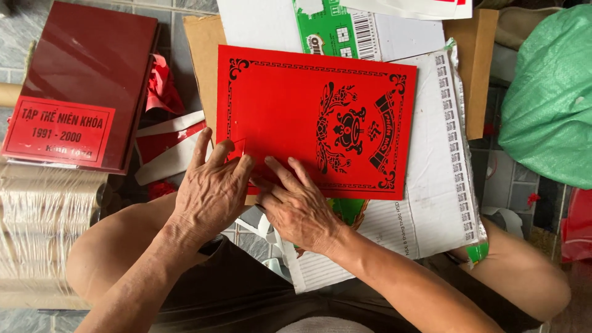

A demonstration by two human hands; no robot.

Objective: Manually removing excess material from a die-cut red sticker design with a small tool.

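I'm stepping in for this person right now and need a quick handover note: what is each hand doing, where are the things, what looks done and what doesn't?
Left hand: flat, fingers spread, pressing the lower left corner of the red printed sheet; holds nothing.
Right hand: fingers pressing the sheet's bottom edge, beside the left hand; holds nothing.
The sheet lies flat on white cardboard, black ornament facing up.
A dark red book lies to the left, red and white paper scraps beside it, a green bag to the right.
Done: sheet laid flat. A small fold or flap shows at the left fingertips; what it is cannot be told.

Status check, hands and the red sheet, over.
Left hand flat on red sheet, lower left corner. Right hand pressing its bottom edge. Sheet lies on white cardboard. Nothing blocking.
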